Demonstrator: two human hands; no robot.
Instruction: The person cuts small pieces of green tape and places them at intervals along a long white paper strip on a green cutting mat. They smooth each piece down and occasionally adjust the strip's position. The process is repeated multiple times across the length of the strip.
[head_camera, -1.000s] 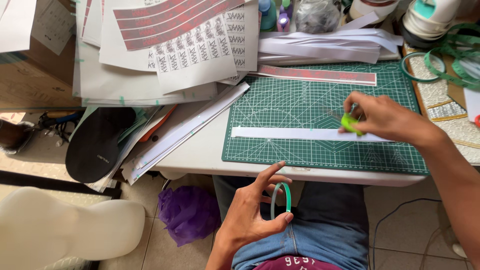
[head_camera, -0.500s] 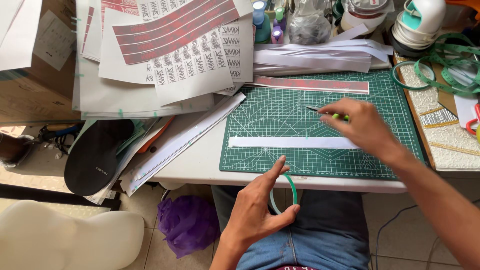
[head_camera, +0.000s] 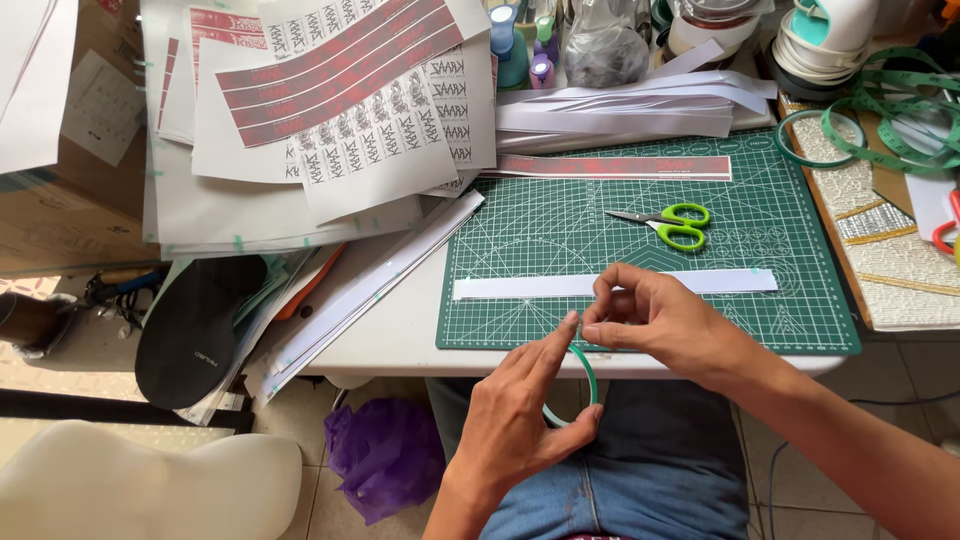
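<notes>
A: What's different from a moment ago?

B: The green-handled scissors (head_camera: 668, 224) have been set down on the cutting mat (head_camera: 800, 330), at one o'clock from the hands. The right hand (head_camera: 655, 322) has come back to the near edge, fingertips pinched together at the top of the green tape roll (head_camera: 578, 388).

A: And the left hand (head_camera: 520, 425)?

B: Curled around the roll, just off the table edge, above the lap.

A: Room to move?

B: The white paper strip (head_camera: 700, 282) lies at twelve o'clock; bare mat lies between it and the edge. Paper stacks (head_camera: 300, 200) crowd ten o'clock.
</notes>
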